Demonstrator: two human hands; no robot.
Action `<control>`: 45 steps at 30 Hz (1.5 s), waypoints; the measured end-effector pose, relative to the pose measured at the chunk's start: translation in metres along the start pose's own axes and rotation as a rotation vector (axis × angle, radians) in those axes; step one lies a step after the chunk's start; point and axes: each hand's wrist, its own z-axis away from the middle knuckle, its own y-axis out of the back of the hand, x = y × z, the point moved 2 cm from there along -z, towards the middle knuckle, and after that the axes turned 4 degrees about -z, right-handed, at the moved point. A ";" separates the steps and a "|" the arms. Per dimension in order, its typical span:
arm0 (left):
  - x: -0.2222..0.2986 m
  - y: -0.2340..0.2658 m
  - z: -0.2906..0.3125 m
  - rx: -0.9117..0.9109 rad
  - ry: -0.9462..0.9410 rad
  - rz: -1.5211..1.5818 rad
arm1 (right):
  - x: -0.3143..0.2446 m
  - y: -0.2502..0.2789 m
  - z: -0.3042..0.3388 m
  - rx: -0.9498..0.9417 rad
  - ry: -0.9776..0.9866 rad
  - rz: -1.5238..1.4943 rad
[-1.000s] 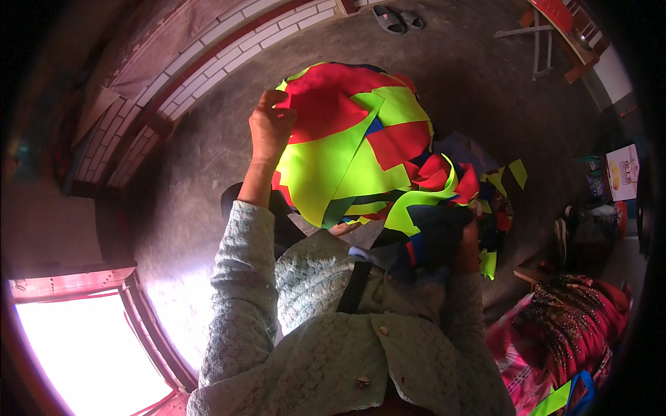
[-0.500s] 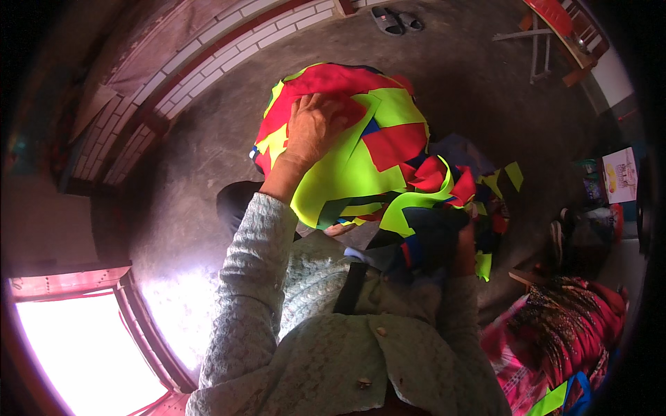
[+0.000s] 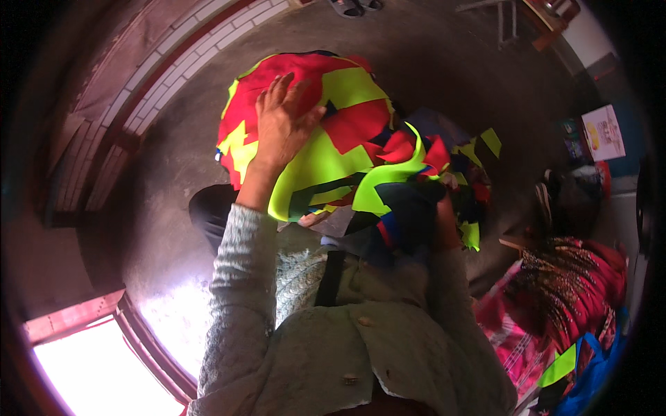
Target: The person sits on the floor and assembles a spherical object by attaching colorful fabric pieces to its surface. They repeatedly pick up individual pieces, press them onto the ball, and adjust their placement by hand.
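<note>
A large rounded heap of fabric scraps (image 3: 333,163) in red, neon yellow-green and navy lies in front of me. My left hand (image 3: 283,128) rests on its top with the fingers spread, across a red piece and a neon piece. Another red piece (image 3: 357,126) lies right of my fingers. To the right, my right hand (image 3: 447,216) is in shadow beside a bunch of loose dark, red and neon strips (image 3: 402,187). Its fingers are hidden behind the cloth, so I cannot make out its grip.
More scraps (image 3: 470,197) trail over the floor at the right. A pink patterned cloth (image 3: 562,298) and a blue bag (image 3: 590,374) lie at the lower right. Slippers (image 3: 355,7) sit at the far edge, a white box (image 3: 603,132) at the right. Bright light enters through an opening at the lower left.
The view has shifted, so the heap sits further left. My left hand's fingers have spread wider on the cloth, and the red flap by the fingers has changed shape.
</note>
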 end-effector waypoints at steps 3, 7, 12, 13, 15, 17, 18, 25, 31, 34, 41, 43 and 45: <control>0.040 0.021 0.009 0.075 0.058 0.280 | -0.008 -0.026 0.007 0.101 0.035 0.009; 0.091 0.020 0.031 -0.093 0.123 0.703 | -0.004 -0.005 0.003 0.093 -0.011 -0.007; 0.116 -0.001 0.044 -0.097 0.008 0.633 | -0.003 0.001 -0.006 -0.081 -0.075 -0.182; 0.118 -0.004 0.049 -0.114 0.031 0.623 | 0.002 0.014 -0.004 -0.049 -0.072 -0.176; 0.120 -0.009 0.054 -0.131 0.052 0.610 | 0.003 0.019 -0.002 -0.008 -0.038 -0.093; 0.122 -0.012 0.055 -0.136 0.052 0.598 | 0.003 0.017 -0.001 0.009 -0.007 0.001; 0.123 -0.010 0.055 -0.133 0.008 0.617 | 0.003 0.013 -0.002 0.012 -0.006 0.017; 0.127 0.002 0.054 -0.349 0.248 1.160 | 0.011 0.045 -0.007 0.003 -0.098 -0.165; 0.116 -0.009 0.064 -0.543 0.533 1.543 | 0.020 0.074 -0.011 0.029 -0.058 -0.059; 0.121 0.008 0.056 -0.442 0.688 1.632 | 0.033 0.115 -0.020 0.022 -0.067 0.054; 0.100 0.027 0.051 -0.304 0.708 1.893 | -0.003 -0.017 0.003 -0.042 -0.032 -0.069; 0.096 0.034 0.042 -0.235 0.654 1.928 | -0.002 -0.021 0.004 0.013 -0.017 -0.066; 0.091 0.043 0.026 -0.189 0.575 1.877 | 0.003 -0.006 0.000 0.037 -0.001 -0.057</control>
